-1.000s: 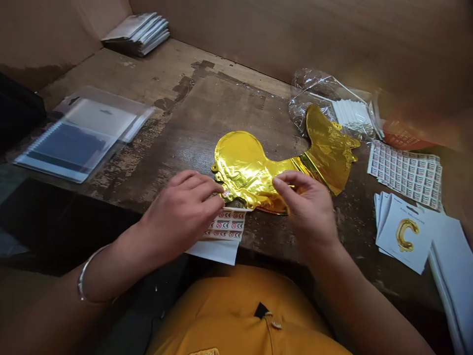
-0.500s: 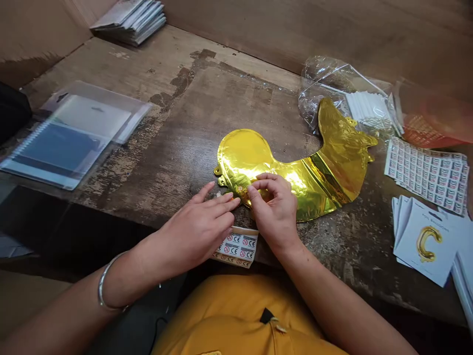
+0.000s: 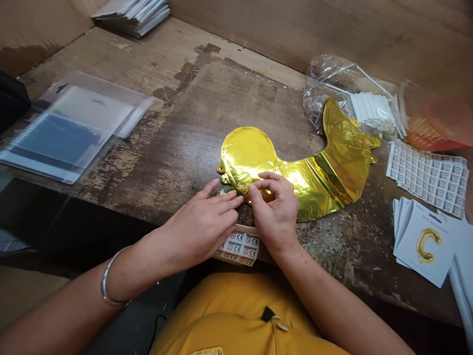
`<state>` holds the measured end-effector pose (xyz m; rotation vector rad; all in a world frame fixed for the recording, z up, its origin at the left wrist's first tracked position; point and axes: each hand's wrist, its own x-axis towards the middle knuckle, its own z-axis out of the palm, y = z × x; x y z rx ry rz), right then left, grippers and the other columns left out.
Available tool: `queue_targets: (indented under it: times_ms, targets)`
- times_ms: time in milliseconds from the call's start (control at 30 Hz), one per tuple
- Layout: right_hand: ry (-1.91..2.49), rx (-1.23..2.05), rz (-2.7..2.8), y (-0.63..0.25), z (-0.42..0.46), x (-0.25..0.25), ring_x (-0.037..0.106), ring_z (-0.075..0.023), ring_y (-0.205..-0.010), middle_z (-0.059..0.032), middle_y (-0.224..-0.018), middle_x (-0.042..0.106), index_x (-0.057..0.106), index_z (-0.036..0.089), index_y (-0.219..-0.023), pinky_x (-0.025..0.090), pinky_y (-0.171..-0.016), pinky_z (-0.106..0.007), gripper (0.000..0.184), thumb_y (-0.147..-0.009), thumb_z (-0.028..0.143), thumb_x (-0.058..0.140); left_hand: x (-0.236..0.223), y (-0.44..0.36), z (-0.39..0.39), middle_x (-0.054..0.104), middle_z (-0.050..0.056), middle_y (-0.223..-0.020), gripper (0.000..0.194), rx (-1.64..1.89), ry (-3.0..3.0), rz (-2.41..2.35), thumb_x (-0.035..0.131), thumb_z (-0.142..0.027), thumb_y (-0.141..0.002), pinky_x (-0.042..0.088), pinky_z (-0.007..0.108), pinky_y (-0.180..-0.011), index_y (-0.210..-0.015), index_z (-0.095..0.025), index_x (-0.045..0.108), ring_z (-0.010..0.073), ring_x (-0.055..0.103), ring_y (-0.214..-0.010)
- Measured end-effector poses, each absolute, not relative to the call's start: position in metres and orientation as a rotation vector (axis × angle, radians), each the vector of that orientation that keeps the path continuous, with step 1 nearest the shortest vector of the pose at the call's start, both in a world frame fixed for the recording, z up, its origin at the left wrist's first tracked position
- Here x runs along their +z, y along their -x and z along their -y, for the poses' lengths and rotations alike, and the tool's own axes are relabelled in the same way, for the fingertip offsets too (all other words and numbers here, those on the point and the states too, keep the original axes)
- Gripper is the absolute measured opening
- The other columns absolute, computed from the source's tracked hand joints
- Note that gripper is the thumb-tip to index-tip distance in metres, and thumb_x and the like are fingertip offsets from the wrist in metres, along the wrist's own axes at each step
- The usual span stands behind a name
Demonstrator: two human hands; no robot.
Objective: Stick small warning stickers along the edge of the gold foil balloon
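Observation:
A flat gold foil balloon [image 3: 248, 150], curved like a letter, lies across the table in front of me. My left hand [image 3: 207, 222] rests at its near left edge with the fingers stretched out, close to the small tabs. My right hand [image 3: 275, 209] is closed, thumb and index finger pinched at the near edge of the foil. A small printed mark shows on the foil beside the thumb tip. Whether a tiny label sits in the pinch is hidden. Under my left hand, at the table's front edge, is a strip of CE stickers [image 3: 242, 246], partly covered.
Clear plastic sleeves [image 3: 81, 128] lie at left, a stack of folded papers [image 3: 135, 17] at the back. On the right are a plastic bag of white sticks [image 3: 373, 108], a red basket [image 3: 436, 125], sticker sheets [image 3: 428, 175] and balloon cards [image 3: 424, 246].
The view has shifted slightly. Both hands keep nearly the same pose at the balloon's near edge; the balloon has not visibly moved on the table.

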<state>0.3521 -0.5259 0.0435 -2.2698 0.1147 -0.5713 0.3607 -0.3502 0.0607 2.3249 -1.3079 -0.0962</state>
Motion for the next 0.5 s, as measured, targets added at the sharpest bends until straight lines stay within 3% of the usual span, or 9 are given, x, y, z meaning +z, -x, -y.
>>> queue_targets:
  times_ms: [500]
  targets:
    - [2.326, -0.560, -0.124, -0.3509, 0.5231, 0.0387, 0.059, -0.0238, -0.096, -0.0083, -0.095, 0.067, 0.066, 0.020, -0.076, 0.048, -0.084, -0.044, 0.005, -0.079, 0.023, 0.064, 0.0598, -0.3619, 0.3503, 0.063, 0.015, -0.127, 0.019, -0.061, -2.323, 1.345, 0.044, -0.016, -0.092, 0.026, 0.055, -0.114, -0.090, -0.014, 0.063, 0.0267, 0.054, -0.126]
